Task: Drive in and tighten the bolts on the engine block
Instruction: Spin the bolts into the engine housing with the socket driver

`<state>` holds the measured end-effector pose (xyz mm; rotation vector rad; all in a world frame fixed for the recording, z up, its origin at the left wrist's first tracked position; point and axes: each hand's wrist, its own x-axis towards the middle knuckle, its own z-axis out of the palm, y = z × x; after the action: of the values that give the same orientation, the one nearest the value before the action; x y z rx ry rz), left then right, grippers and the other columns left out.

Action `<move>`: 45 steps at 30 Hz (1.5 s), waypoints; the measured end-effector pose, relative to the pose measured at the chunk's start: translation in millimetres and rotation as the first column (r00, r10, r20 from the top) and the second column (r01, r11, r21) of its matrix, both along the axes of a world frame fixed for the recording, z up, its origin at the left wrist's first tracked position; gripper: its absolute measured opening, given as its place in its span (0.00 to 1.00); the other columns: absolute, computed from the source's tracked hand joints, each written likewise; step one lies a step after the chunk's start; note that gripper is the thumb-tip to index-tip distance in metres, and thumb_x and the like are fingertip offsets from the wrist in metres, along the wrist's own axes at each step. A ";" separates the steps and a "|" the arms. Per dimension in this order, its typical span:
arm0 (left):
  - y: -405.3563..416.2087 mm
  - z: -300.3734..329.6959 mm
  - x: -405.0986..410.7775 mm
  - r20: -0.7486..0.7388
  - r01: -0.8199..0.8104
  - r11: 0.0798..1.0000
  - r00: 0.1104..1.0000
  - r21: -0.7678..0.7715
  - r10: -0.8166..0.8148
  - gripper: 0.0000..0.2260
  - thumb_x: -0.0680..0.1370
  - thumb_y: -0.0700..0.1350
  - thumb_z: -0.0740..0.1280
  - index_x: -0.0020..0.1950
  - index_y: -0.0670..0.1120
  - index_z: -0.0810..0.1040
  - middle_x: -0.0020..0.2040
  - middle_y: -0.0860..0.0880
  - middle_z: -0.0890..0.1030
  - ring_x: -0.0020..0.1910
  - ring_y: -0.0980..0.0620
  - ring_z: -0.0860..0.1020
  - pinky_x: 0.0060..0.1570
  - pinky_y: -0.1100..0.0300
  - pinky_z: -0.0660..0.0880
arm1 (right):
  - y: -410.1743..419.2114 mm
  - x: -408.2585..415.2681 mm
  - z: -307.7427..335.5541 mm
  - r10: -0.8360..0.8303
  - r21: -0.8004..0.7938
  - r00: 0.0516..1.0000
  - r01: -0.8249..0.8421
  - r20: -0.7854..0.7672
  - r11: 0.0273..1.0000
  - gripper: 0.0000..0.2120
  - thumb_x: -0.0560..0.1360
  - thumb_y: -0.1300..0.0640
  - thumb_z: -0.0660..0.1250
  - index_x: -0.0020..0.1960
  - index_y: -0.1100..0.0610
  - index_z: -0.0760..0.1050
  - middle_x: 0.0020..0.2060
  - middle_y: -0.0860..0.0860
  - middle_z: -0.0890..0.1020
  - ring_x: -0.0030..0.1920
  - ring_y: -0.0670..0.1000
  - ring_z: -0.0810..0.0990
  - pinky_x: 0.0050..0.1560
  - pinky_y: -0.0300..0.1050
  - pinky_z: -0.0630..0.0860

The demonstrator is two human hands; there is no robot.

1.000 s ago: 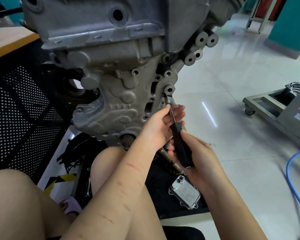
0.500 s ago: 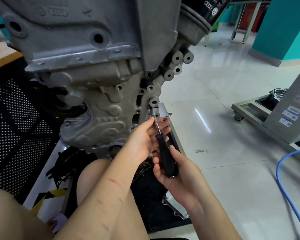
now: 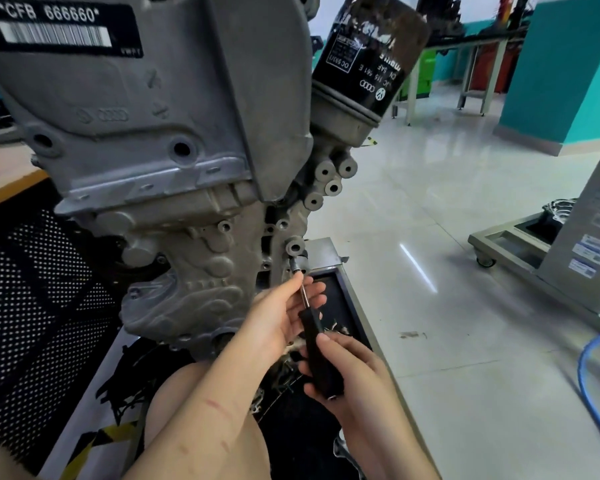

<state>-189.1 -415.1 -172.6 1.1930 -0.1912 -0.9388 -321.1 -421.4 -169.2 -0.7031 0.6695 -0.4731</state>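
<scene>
A grey cast engine block point(image 3: 174, 168) fills the upper left of the head view. A black-handled driver point(image 3: 317, 355) points up at a bolt point(image 3: 297, 265) on the block's lower right edge, just under an open boss. My right hand point(image 3: 343, 379) grips the black handle. My left hand point(image 3: 278, 317) cups the thin metal shaft, with its fingertips near the socket end. The driver's tip sits on the bolt head.
A black oil filter point(image 3: 368, 60) sticks out at the block's upper right. A black tray point(image 3: 340, 292) with small parts lies under my hands. A wheeled metal stand point(image 3: 534, 258) and a blue hose point(image 3: 593, 372) are on the tiled floor at right. Perforated black panel point(image 3: 32, 306) at left.
The view has tilted upward, so the block and the oil filter show more. Both hands keep the same hold on the driver at the bolt.
</scene>
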 end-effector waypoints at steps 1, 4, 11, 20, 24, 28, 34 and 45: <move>2.5 -0.6 0.5 -0.007 0.022 1.000 1.000 -0.016 -0.022 0.10 0.79 0.45 0.60 0.44 0.42 0.77 0.35 0.47 0.84 0.31 0.54 0.82 0.26 0.64 0.77 | 0.5 1.1 -0.4 0.027 0.023 1.000 -0.028 0.013 0.999 0.06 0.76 0.62 0.63 0.47 0.65 0.78 0.32 0.56 0.82 0.27 0.48 0.79 0.25 0.37 0.74; 9.3 -1.9 0.6 -0.037 0.088 0.995 0.995 -0.054 -0.090 0.11 0.80 0.44 0.57 0.48 0.41 0.77 0.38 0.46 0.85 0.34 0.53 0.83 0.28 0.61 0.78 | 2.3 4.1 -0.2 0.070 0.126 0.995 -0.079 0.075 0.989 0.13 0.80 0.60 0.57 0.51 0.68 0.76 0.31 0.57 0.82 0.26 0.49 0.78 0.25 0.37 0.74; 7.5 9.3 3.5 -0.003 0.023 1.000 1.000 0.005 -0.023 0.10 0.79 0.42 0.60 0.41 0.41 0.77 0.30 0.48 0.82 0.27 0.56 0.80 0.26 0.65 0.77 | 4.9 2.4 -3.4 0.205 -0.032 0.978 -0.204 0.046 0.979 0.13 0.74 0.50 0.65 0.39 0.57 0.82 0.30 0.51 0.80 0.30 0.48 0.77 0.29 0.40 0.75; 9.1 3.8 3.3 0.058 -0.062 0.997 0.997 0.054 0.059 0.07 0.77 0.42 0.64 0.41 0.41 0.77 0.29 0.48 0.82 0.26 0.56 0.80 0.26 0.66 0.76 | -4.3 -4.2 -4.3 0.089 -0.381 0.980 -0.152 -0.178 0.912 0.14 0.64 0.58 0.76 0.47 0.56 0.75 0.34 0.50 0.79 0.32 0.45 0.79 0.35 0.41 0.77; 7.5 4.2 1.2 0.094 -0.068 0.993 0.994 0.093 0.059 0.06 0.76 0.43 0.66 0.41 0.41 0.77 0.30 0.48 0.83 0.27 0.56 0.81 0.25 0.66 0.76 | -2.1 -4.5 -4.1 -0.027 -0.628 0.940 -0.206 -0.340 0.750 0.13 0.64 0.56 0.76 0.42 0.50 0.73 0.32 0.46 0.78 0.33 0.45 0.78 0.40 0.45 0.79; 6.8 7.6 1.1 0.119 -0.089 0.991 0.990 0.099 0.077 0.05 0.75 0.42 0.67 0.42 0.40 0.77 0.28 0.48 0.82 0.27 0.54 0.81 0.25 0.65 0.76 | -2.3 -3.9 -3.5 0.108 -0.386 0.973 -0.181 -0.202 0.905 0.04 0.72 0.63 0.68 0.46 0.57 0.75 0.36 0.54 0.80 0.38 0.54 0.81 0.44 0.53 0.80; 2.8 14.0 4.9 0.122 0.019 0.994 0.992 0.111 -0.033 0.10 0.80 0.45 0.59 0.43 0.43 0.77 0.31 0.49 0.83 0.29 0.56 0.82 0.40 0.60 0.74 | -3.4 -4.7 8.0 0.173 0.212 0.953 -0.227 0.249 0.950 0.10 0.78 0.66 0.54 0.49 0.68 0.74 0.32 0.61 0.80 0.25 0.51 0.77 0.26 0.38 0.76; 0.7 9.3 7.0 0.197 -0.065 0.986 0.980 0.154 0.034 0.06 0.77 0.44 0.65 0.42 0.43 0.77 0.30 0.49 0.83 0.28 0.56 0.81 0.43 0.57 0.73 | -4.3 -3.9 -6.9 0.143 -0.338 0.986 -0.162 -0.080 0.927 0.04 0.68 0.60 0.72 0.35 0.54 0.82 0.30 0.49 0.82 0.30 0.44 0.79 0.32 0.33 0.75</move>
<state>-182.2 -414.3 -163.3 1.4325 -0.2441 -0.8055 -325.0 -425.7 -176.1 -1.0950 0.5825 -0.4325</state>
